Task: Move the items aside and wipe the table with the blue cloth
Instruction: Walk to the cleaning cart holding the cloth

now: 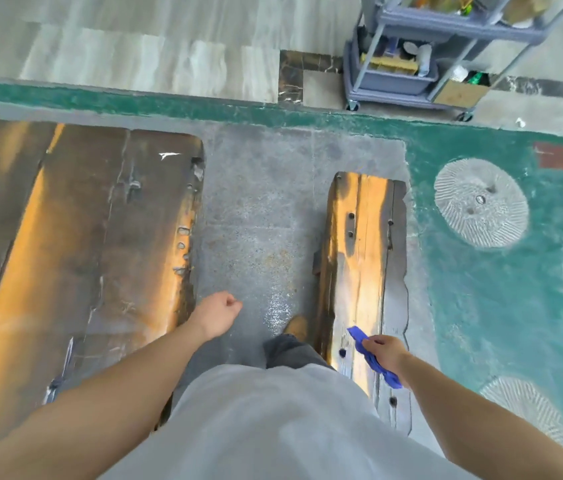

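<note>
- Blue cloth point(375, 358) bunched in the gripping right hand point(384, 349), near the bench point(359, 258), ready for wiping.
- Left hand point(219, 311) curls into an empty fist beside the wooden table point(76, 254).

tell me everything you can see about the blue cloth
The blue cloth is a vivid blue piece of soft fabric, bunched into a crumpled strip rather than spread flat. The right hand closes around its middle in a loose grip, so one pointed end sticks out ahead of the fingers and the other trails back beside the wrist. It is held above the narrow wooden bench, near the person's end of it; whether it touches the wood cannot be told. The part inside the hand is hidden.
</note>
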